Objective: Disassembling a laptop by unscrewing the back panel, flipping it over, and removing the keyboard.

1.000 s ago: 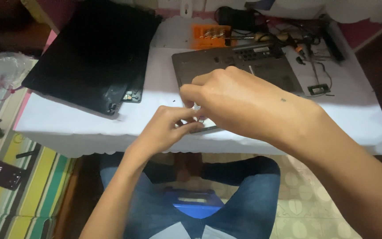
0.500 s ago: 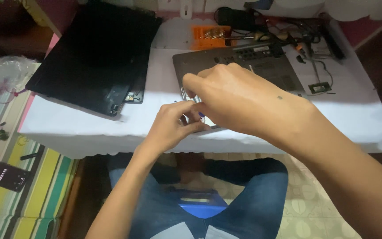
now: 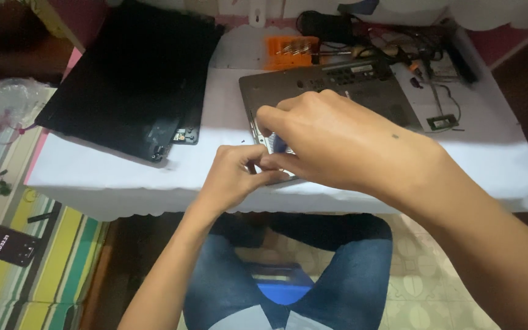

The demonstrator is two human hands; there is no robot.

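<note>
Your left hand (image 3: 236, 174) and your right hand (image 3: 337, 143) meet at the near left corner of the grey, flat laptop base (image 3: 331, 91), which lies bottom-up on the white-covered tabletop (image 3: 490, 165) directly in front of you, its near edge close to the tabletop's front rim. Your left hand comes up from below with its fingers curled and its fingertips pinched together against that near edge of the base; what it pinches is too small and too covered to make out. Your right hand reaches across from the right and lies over the base's left part, fingers bent down onto it and touching the left hand's fingertips, so the corner itself is mostly hidden beneath both hands. A small vented strip of the base shows between your fingers. To the left of the base, apart from it, lies the black flat laptop lid panel (image 3: 129, 73), tilted so that one corner points towards you. Behind the base, at the far edge of the tabletop, stands an orange plastic screwdriver-bit holder (image 3: 289, 50), with a tangle of dark cables and tools (image 3: 423, 55) to its right. On the striped floor mat at the lower left lies a black phone (image 3: 4, 244).
</note>
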